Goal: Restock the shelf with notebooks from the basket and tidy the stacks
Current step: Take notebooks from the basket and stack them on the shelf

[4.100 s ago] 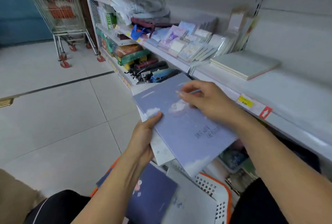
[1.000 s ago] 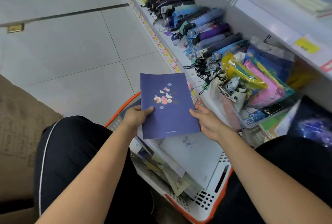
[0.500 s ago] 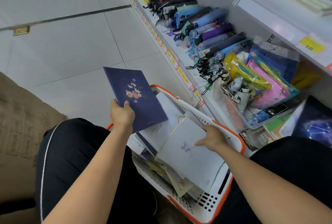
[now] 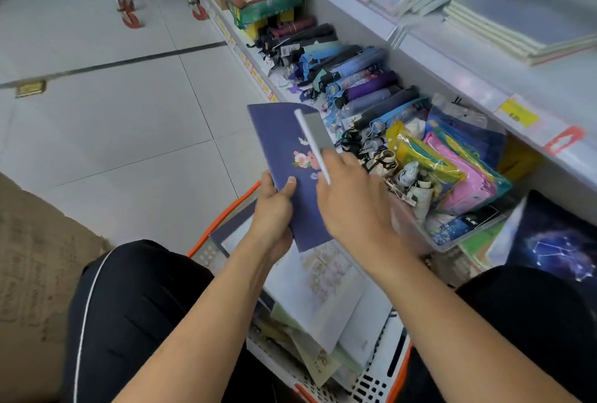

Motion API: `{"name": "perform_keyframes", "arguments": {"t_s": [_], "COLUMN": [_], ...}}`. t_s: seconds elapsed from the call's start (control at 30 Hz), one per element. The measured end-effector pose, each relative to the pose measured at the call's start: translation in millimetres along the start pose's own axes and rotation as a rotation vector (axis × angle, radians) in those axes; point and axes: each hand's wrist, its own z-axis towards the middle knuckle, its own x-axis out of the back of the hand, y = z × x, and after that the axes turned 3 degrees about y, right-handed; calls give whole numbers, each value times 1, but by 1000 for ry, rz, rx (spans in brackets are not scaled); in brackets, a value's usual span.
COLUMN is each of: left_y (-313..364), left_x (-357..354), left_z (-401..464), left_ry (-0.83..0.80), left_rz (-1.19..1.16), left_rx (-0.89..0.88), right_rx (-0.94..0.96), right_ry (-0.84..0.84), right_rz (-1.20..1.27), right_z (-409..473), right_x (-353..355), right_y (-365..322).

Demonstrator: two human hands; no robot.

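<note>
My left hand (image 4: 274,215) grips the lower edge of a dark blue notebook (image 4: 277,134) with pink flowers, held up over the basket. My right hand (image 4: 352,202) holds a pale grey-white notebook (image 4: 315,131) seen edge-on, tilted against the blue one's cover. Below, the white basket with an orange rim (image 4: 378,380) sits between my knees and holds several more notebooks; a pale illustrated one (image 4: 323,286) lies on top. A stack of notebooks (image 4: 523,27) lies on the shelf at upper right.
The bottom shelf carries a row of folded umbrellas (image 4: 355,79) and a clear bin of coloured pouches (image 4: 452,169). A yellow price tag (image 4: 518,113) marks the shelf edge. A shopping cart's wheels (image 4: 129,19) stand on the tiled floor at top left.
My right hand has lifted the pale notebook out of the basket and brought it up against the blue notebook. My left hand has swung the blue notebook rightward over the basket.
</note>
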Motion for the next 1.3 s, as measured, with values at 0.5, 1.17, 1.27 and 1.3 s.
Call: {"name": "perform_keyframes", "arguments": {"t_s": [0.5, 1.17, 1.27, 1.3], "left_y": [15, 165, 155, 151], "left_x": [2, -171, -210, -223], "left_z": [22, 49, 55, 58], "left_ry": [80, -525, -522, -496], "left_rz": [506, 475, 447, 447], "left_rx": [-228, -248, -149, -137], "right_rx": [-384, -692, -783, -808], "right_ry": [-498, 292, 331, 318], "right_rz": [1167, 1551, 1535, 1500], "right_z": [16, 85, 88, 87], "right_x": [-52, 140, 154, 157], "right_y": [40, 145, 168, 174]}}
